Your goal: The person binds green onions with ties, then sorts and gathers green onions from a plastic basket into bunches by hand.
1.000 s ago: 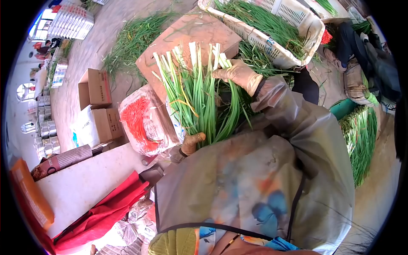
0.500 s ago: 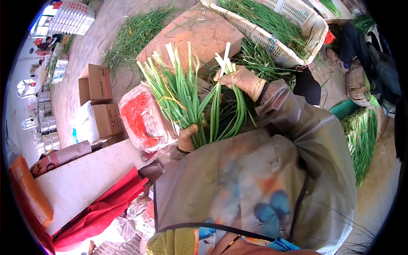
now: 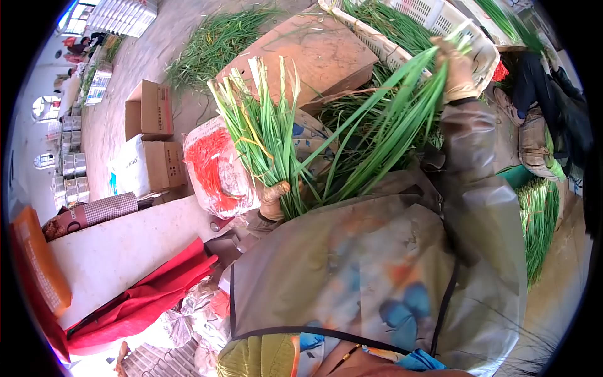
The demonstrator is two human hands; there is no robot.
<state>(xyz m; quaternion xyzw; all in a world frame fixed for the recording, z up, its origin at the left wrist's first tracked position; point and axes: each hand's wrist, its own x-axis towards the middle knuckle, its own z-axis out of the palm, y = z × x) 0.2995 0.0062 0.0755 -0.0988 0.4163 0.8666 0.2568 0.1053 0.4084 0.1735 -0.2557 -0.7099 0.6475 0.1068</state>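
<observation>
My gloved left hand [image 3: 274,200] is wrapped round the lower part of a thick bunch of garlic chives [image 3: 267,132], pale cut ends pointing up. My gloved right hand [image 3: 455,70] is up by the white crate, closed on the pale ends of a smaller bunch of chives [image 3: 392,119]. The long leaves of that bunch slope down leftward towards my left hand, where they meet the bigger bunch. Just left of my left hand, red ties [image 3: 210,166] lie on a pale wrapped block [image 3: 242,182].
The white crate [image 3: 487,53] holds more greens. A brown board [image 3: 301,50] lies ahead, beside loose greens [image 3: 217,47] on the floor. Cardboard boxes [image 3: 164,164] and a white table [image 3: 125,251] are at left. Bundled greens [image 3: 537,232] and another person's legs [image 3: 534,81] are at right.
My right hand has swung up and to the right, drawing its chives out long and slanted. My left hand keeps its grip in about the same place. The view has shifted slightly.
</observation>
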